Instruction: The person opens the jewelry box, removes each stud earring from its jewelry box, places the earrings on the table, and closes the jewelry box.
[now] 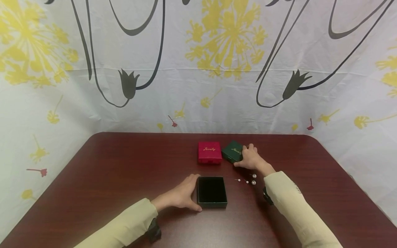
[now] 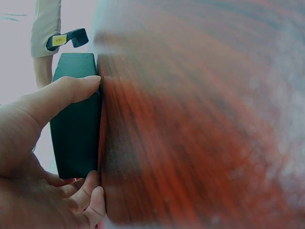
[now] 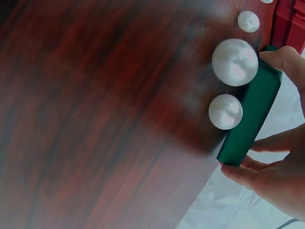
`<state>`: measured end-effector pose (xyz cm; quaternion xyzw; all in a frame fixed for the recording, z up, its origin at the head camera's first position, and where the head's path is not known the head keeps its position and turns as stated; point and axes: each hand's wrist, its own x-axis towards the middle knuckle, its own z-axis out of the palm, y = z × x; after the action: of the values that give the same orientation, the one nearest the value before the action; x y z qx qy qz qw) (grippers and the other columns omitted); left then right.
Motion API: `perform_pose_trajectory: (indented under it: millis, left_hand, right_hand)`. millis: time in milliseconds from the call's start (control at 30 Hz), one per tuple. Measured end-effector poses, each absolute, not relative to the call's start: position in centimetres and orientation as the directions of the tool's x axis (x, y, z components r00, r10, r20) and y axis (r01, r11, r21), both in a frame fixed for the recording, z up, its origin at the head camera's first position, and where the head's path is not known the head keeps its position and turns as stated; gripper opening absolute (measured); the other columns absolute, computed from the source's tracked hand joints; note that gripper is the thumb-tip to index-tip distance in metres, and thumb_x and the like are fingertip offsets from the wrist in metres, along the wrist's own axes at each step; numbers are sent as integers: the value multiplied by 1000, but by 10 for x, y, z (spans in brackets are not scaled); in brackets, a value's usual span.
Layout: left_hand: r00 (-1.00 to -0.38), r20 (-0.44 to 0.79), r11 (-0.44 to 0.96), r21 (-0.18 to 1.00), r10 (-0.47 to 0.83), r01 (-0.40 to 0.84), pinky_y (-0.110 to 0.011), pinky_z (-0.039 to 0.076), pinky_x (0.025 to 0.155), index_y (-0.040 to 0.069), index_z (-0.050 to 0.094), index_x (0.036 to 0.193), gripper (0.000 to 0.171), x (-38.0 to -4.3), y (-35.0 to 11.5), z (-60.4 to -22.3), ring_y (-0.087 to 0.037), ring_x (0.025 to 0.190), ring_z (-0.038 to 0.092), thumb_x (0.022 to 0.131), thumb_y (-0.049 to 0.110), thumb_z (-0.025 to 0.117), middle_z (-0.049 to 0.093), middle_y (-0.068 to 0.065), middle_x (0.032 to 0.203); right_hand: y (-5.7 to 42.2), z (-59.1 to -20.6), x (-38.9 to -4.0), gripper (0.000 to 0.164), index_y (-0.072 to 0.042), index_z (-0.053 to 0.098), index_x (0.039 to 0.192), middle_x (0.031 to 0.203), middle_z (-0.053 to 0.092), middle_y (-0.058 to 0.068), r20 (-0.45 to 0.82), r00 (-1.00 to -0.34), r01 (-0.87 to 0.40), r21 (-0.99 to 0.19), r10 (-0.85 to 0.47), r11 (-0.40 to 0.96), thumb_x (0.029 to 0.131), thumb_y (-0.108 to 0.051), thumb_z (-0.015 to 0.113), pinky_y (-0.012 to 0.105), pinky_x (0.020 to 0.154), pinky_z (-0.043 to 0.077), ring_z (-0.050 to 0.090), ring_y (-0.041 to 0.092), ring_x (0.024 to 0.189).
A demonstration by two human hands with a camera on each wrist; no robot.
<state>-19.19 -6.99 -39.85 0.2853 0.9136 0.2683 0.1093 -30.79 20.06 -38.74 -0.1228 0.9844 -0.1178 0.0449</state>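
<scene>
An open green jewelry box base (image 1: 212, 192) with a black inside sits on the table near the middle. My left hand (image 1: 183, 193) spans its left side, with the thumb at the near corner and fingers at the far corner. In the left wrist view the same hand (image 2: 62, 157) grips the green side wall (image 2: 76, 129). Farther back, my right hand (image 1: 251, 159) holds a green lid (image 1: 232, 151) marked "Jewelry" in gold. The right wrist view has the thumb and fingers at opposite ends of that lid (image 3: 250, 119).
A red jewelry box (image 1: 209, 152) stands just left of the green lid. Several pearl-headed pins (image 1: 247, 182) lie between the green base and my right forearm. The dark red-brown table (image 1: 130, 162) runs back to a patterned cloth (image 1: 173, 103).
</scene>
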Motion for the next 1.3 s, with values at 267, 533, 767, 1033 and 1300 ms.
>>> perform_pose_trajectory:
  millis: [267, 533, 767, 1033, 1300]
  left_hand:
    - [-810, -47, 687, 560, 585, 463, -41, 32, 98, -8, 24, 132, 97, -191, -70, -398, -29, 121, 34, 61, 27, 81, 36, -19, 128]
    - [-809, -40, 684, 559, 587, 469, -41, 32, 98, -8, 25, 131, 97, -191, -70, -398, -29, 121, 34, 61, 26, 81, 36, -19, 128]
    - [-811, -38, 685, 559, 584, 467, -41, 32, 98, -9, 26, 130, 96, -191, -70, -398, -29, 120, 35, 60, 26, 81, 37, -19, 127]
    - [-809, -41, 685, 558, 586, 468, -41, 32, 98, -9, 25, 131, 97, -191, -69, -398, -29, 120, 34, 60, 26, 81, 36, -19, 127]
    - [-811, -55, 691, 560, 582, 457, -40, 32, 98, -7, 25, 132, 97, -192, -69, -397, -28, 120, 35, 61, 27, 81, 37, -18, 127]
  right_hand:
    - [206, -385, -302, 81, 20, 38, 116, 103, 34, 31, -31, -965, -242, -274, -259, 931, 68, -37, 70, 45, 74, 43, 41, 38, 87]
    - [210, -382, -292, 86, 19, 35, 121, 107, 35, 30, 50, -950, -309, -305, -309, 901, 68, -39, 70, 44, 70, 43, 42, 36, 86]
    - [215, -379, -282, 90, 19, 34, 124, 110, 36, 30, 124, -935, -355, -303, -333, 884, 67, -38, 72, 45, 74, 42, 42, 36, 91]
    - [218, -374, -271, 90, 18, 33, 125, 113, 36, 29, 165, -914, -405, -311, -370, 860, 67, -36, 73, 45, 74, 43, 42, 36, 94]
    - [213, -369, -257, 88, 15, 35, 126, 113, 38, 25, 219, -879, -475, -311, -424, 823, 65, -36, 74, 44, 77, 42, 44, 32, 94]
